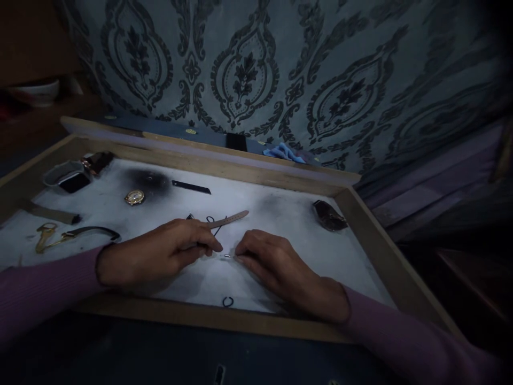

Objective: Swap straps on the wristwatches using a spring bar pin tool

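My left hand (160, 254) rests on the white work surface (280, 219) of a wooden-framed tray and grips a slim tool whose tan handle (230, 218) sticks out up and to the right. My right hand (276, 264) lies just beside it, fingertips pinching a tiny metal pin (226, 256) between the two hands. Thin dark loops (211, 220) lie just behind the left fingers. Both sleeves are mauve knit.
On the tray: a gold watch case (134, 197), a black strip (191, 187), a dark strap piece (328, 215), a small black ring (228, 301), gold pliers with a curved strap (72, 234), and a box of parts (70, 176). The wooden rim (240, 321) runs in front. Patterned wallpaper behind.
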Tool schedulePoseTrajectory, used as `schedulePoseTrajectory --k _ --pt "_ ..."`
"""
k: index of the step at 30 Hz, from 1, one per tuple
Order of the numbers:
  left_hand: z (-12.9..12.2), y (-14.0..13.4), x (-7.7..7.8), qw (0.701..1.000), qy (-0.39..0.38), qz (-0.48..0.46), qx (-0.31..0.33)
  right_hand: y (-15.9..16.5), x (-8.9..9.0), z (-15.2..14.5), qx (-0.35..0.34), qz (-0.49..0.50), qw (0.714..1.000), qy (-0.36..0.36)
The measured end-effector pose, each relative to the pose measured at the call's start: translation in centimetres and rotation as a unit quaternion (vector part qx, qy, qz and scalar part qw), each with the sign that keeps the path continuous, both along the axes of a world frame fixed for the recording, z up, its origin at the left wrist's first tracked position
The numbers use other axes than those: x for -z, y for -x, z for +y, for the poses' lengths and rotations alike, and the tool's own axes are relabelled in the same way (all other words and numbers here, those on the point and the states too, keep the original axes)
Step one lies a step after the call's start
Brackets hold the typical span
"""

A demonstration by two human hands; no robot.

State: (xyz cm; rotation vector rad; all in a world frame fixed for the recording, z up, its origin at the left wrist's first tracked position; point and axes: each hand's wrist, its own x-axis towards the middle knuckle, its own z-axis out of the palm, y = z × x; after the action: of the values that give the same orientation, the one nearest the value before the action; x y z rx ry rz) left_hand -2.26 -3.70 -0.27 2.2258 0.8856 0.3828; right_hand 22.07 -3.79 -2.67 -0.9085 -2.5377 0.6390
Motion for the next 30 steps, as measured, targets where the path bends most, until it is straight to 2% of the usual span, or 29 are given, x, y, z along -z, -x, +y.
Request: schedulePoseTrajectory --k 4,10,14,30 --pt "-0.4 0.4 0.3 0.987 -0.137 0.082 -0.001 0.4 -0.3 -0.3 -0.006 -0.073 0.997 -0.029" --pt "-0.7 1.2 0.6 0.965 -0.21 0.14 0.07 1.1 -0.9 -0.5 -0.002 -0.131 0.991 -0.028" --pt "-0.8 1.5 0.6 0.955 -0.235 0.154 0.095 1.3 -0.8 -0.5 -0.01 -0.143 0.989 -0.031" --pt "-1.2 1.1 -0.1 0.943 -0.258 0.177 0.111 1.9 -0.5 -0.5 0.0 -0.092 0.995 0.037"
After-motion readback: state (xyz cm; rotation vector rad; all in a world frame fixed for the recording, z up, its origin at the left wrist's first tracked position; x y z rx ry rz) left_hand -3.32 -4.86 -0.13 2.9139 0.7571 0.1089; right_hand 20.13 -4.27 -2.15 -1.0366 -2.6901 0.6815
